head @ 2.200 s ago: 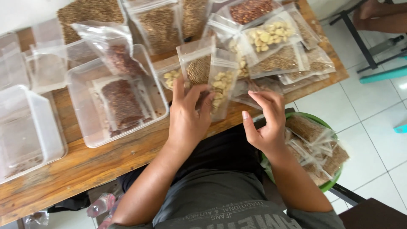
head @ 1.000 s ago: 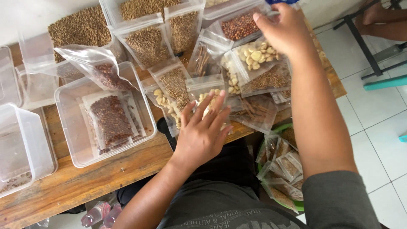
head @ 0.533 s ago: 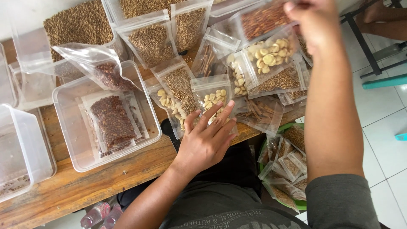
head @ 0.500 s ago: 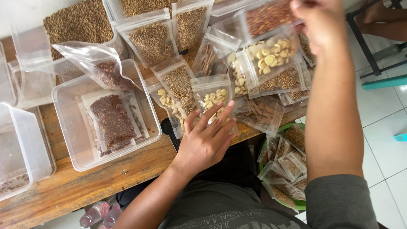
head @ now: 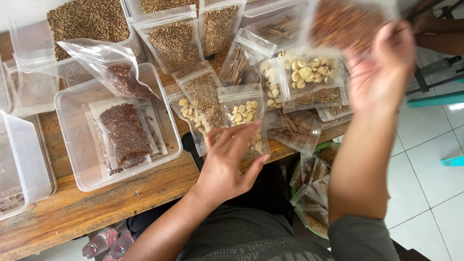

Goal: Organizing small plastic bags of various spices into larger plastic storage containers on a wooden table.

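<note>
Since the frame half a second back, my right hand (head: 379,72) has lifted a clear pouch of reddish-brown spice (head: 345,21) off the pile and now holds it raised at 1 o'clock, blurred with motion. My left hand (head: 229,162) has barely shifted; it sits at the near edge of the wooden bench (head: 96,203).

Right grip: closed on the pouch's lower edge, thumb in front and the fingers hidden behind the plastic. Left grip: open, fingers spread and flat, fingertips pressing on the lower half of a small pouch of pale nuts (head: 244,113) that lies just at 12 o'clock from the palm.

The raised pouch hangs above a larger bag of pale nuts (head: 309,72), well apart from my left hand. At 9 o'clock from the left hand stands a clear plastic tub (head: 77,164) with a packet of dark brown seeds (head: 123,130) lying in it. At 5 o'clock, below the bench edge, a green basket (head: 314,183) holds more filled pouches.
</note>
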